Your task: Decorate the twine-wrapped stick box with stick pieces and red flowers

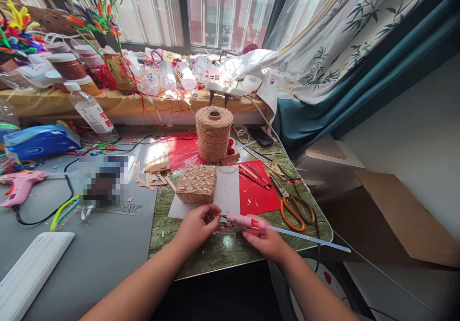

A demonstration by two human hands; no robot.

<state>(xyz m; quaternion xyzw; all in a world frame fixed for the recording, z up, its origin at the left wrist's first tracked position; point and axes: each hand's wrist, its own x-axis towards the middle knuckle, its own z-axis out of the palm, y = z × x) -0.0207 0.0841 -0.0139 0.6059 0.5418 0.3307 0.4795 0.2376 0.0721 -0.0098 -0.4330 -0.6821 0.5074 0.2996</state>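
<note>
My right hand [265, 243] is wrapped round a pink hot glue gun [246, 221], with a long clear glue stick [309, 236] jutting from its back end. The nozzle points left, to the fingertips of my left hand [201, 223]. Those fingers are pinched together at the nozzle; whatever they hold is too small to make out. Just beyond my left hand sits a twine-wrapped box [197, 183], its top dotted with small pale wood chips. It stands on a white sheet [228, 189] strewn with a few slivers. Behind it rises a large spool of jute twine [214, 136].
Orange-handled scissors [293, 208] and thin red-handled tools [255, 175] lie to the right on red paper [260, 199]. Wooden sticks [154, 175] are piled at left. A second pink glue gun [23, 187], a white keyboard [38, 273] and a leaning bottle [93, 112] stand farther left.
</note>
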